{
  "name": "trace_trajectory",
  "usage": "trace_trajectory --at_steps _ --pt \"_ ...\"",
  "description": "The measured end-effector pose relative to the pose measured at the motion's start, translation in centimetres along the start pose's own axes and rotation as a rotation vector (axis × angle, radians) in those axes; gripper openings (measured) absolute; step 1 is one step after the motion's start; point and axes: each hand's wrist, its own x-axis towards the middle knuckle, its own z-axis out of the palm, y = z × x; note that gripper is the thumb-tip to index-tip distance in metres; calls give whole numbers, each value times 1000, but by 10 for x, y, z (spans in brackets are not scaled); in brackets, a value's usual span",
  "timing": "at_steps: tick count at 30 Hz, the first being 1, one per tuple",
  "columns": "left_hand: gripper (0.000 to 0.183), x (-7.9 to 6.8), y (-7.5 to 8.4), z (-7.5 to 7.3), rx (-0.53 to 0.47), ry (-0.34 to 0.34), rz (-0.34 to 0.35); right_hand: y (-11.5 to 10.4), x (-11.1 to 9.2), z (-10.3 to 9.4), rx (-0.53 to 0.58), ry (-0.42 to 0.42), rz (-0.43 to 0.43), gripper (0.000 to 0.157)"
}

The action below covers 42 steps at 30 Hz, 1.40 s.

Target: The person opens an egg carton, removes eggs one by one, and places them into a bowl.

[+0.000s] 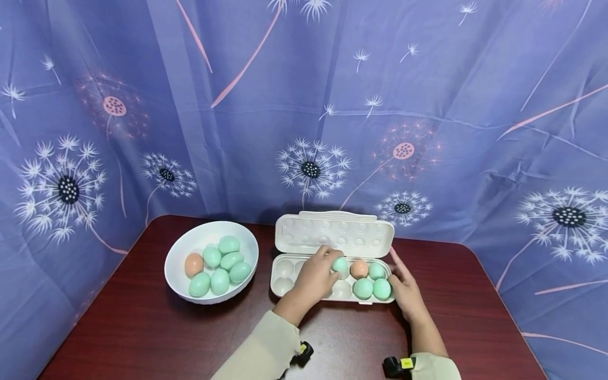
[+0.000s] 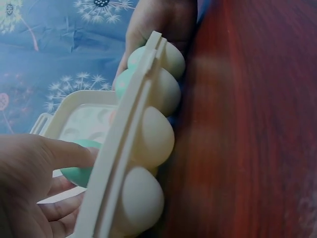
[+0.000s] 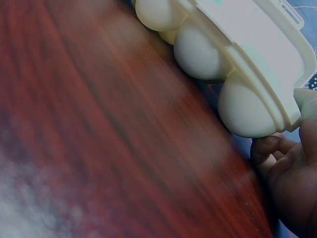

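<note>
My left hand point(image 1: 314, 275) pinches a green egg point(image 1: 339, 265) between thumb and fingers, over a back-row cup of the white egg carton point(image 1: 284, 268). In the left wrist view, the same green egg point(image 2: 79, 171) shows behind the carton's front edge. To its right in the carton sit an orange egg point(image 1: 359, 269) and several green eggs point(image 1: 363, 288). My right hand point(image 1: 407, 293) holds the carton's right end, with some fingers curled below it in the right wrist view. The carton's lid point(image 1: 334, 235) stands raised at the back, and cups at the left are bare.
A white bowl point(image 1: 173, 277) stands left of the carton, holding several green eggs point(image 1: 220, 281) and one orange egg point(image 1: 193, 264). Both rest on a dark red wooden table point(image 1: 351, 338). A blue dandelion-print curtain point(image 1: 237, 132) hangs behind the table and at its sides.
</note>
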Motion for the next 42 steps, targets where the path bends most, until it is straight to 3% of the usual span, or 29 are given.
trace_trajectory --at_steps 11,20,27,37,42 --pt "43 -8 0 -18 -53 80 1 2 1 0 10 3 4 71" --pt "45 -18 -5 -34 -75 88 -23 -2 -2 0 -1 -1 -6 70" --pt "45 -23 -13 -53 -73 188 -42 -5 -3 1 2 -4 -13 70" --pt "46 -35 -22 -78 -53 170 -99 -2 -2 1 -2 1 -8 70" --pt "45 -40 -27 -87 -58 195 -109 -1 -1 1 0 -5 -26 70"
